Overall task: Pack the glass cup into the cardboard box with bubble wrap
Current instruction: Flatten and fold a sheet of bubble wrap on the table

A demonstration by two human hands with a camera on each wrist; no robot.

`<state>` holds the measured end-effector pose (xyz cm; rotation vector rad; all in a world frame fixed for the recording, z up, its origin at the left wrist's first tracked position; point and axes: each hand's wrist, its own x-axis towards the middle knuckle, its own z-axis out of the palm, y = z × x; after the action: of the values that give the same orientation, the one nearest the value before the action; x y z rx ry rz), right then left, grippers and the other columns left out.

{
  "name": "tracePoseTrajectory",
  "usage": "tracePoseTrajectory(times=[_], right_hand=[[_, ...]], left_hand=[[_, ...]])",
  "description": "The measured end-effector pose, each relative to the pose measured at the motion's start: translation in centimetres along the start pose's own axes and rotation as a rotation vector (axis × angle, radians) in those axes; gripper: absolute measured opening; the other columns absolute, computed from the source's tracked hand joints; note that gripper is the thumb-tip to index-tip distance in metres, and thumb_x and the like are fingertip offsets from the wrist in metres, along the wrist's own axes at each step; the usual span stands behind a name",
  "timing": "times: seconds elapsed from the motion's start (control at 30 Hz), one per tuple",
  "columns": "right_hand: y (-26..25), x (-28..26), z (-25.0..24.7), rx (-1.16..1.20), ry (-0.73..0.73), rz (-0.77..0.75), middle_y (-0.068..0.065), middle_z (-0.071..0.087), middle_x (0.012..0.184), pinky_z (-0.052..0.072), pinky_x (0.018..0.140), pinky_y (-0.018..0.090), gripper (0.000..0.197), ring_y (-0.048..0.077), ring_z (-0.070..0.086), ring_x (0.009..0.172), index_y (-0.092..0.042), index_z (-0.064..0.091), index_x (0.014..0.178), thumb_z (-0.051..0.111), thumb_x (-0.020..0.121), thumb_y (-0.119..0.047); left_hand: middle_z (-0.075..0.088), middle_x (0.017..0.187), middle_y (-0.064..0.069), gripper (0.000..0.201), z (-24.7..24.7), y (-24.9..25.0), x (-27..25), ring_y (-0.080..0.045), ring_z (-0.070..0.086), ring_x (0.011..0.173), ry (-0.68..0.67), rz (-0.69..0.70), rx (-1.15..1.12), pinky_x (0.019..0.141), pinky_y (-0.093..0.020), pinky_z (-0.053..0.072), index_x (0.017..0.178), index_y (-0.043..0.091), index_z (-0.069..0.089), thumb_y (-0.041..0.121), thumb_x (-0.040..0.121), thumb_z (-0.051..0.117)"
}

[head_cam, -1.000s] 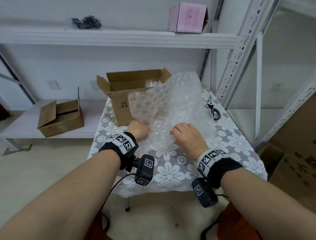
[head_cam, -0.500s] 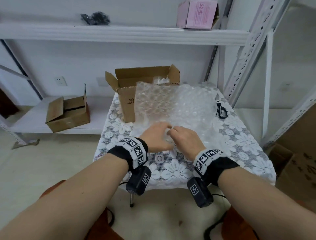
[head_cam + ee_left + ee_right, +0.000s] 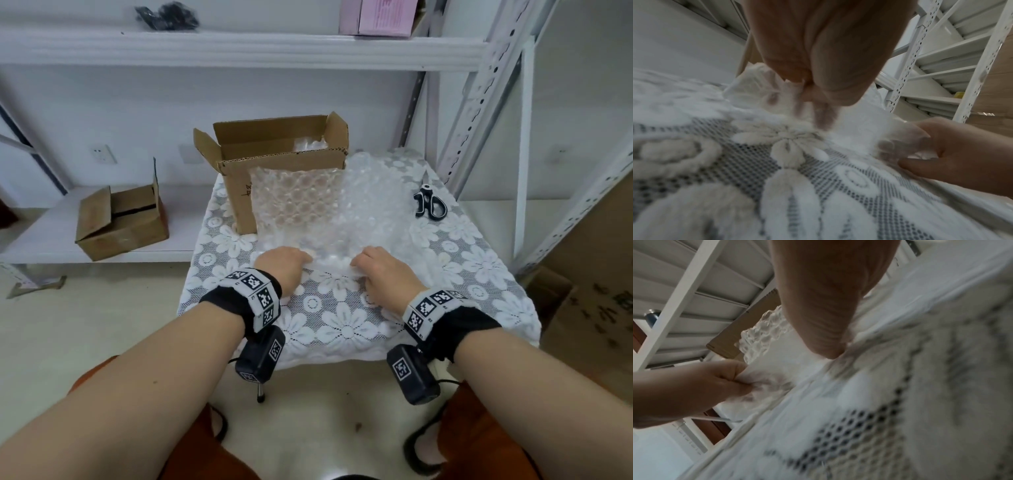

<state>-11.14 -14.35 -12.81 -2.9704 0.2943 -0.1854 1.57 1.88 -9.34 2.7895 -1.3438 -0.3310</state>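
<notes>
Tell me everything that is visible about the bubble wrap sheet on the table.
The bubble wrap sheet is clear plastic covered with round air bubbles. It lies spread over the lace tablecloth, and its far left part stands up against the front of the open cardboard box. The left hand and right hand each pinch its near edge. The scissors lie apart, to its right.
</notes>
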Motion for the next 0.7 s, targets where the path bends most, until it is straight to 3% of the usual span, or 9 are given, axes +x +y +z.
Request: tracePoseTrajectory(times=[0.17,0.33,0.5,0.6,0.7], right_hand=[[1.4,0.2,-2.2,0.067,-0.088,0.276,0.002,0.063,0.099,0.051,0.078,0.031,0.023,0.019,0.059,0.087,-0.012,0.060,0.103,0.058,0.084,-0.001],[1.6,0.8,-3.6,0.142,-0.044,0.441,0.005,0.059,0.089,0.041,0.066,0.031,0.012,0.024,0.057,0.080,-0.011,0.051,0.097,0.041,0.091,-0.008],[1.3,0.9,-3.1,0.119,-0.007,0.474,0.006,0.062,0.089,0.044,0.069,0.033,0.017,0.026,0.058,0.082,-0.010,0.055,0.094,0.040,0.092,-0.018],[1.3,1.0,-2.7,0.061,-0.041,0.453,0.006,0.064,0.094,0.046,0.071,0.033,0.019,0.026,0.059,0.083,-0.011,0.057,0.100,0.039,0.093,-0.013],[1.5,1.2,-2.3,-0.050,-0.044,0.405,0.008,0.065,0.095,0.044,0.066,0.032,0.019,0.026,0.058,0.077,-0.010,0.056,0.101,0.039,0.093,-0.008]], left_hand=[[0.062,0.121,-0.008,0.041,-1.0,0.2,0.2,-0.028,0.060,0.108,0.060,-0.080,0.120,0.085,-0.035,0.049,0.126,0.014,0.058,0.002,0.089,0.043],[0.063,0.113,-0.012,0.030,-1.8,0.2,0.0,-0.030,0.062,0.101,0.079,-0.140,0.168,0.079,-0.035,0.048,0.117,0.004,0.057,0.004,0.091,0.042],[0.058,0.085,-0.006,0.014,-2.3,-0.4,-0.3,-0.025,0.057,0.077,0.003,-0.250,0.116,0.067,-0.030,0.045,0.093,0.007,0.058,0.004,0.088,0.046],[0.052,0.074,-0.003,0.013,-2.4,-0.9,-0.7,-0.024,0.055,0.074,-0.053,-0.299,0.133,0.066,-0.030,0.043,0.084,0.008,0.054,0.005,0.089,0.042],[0.059,0.085,-0.006,0.011,-2.2,-1.7,-1.2,-0.024,0.054,0.077,-0.060,-0.359,0.150,0.069,-0.030,0.042,0.088,0.009,0.054,0.006,0.090,0.043]])
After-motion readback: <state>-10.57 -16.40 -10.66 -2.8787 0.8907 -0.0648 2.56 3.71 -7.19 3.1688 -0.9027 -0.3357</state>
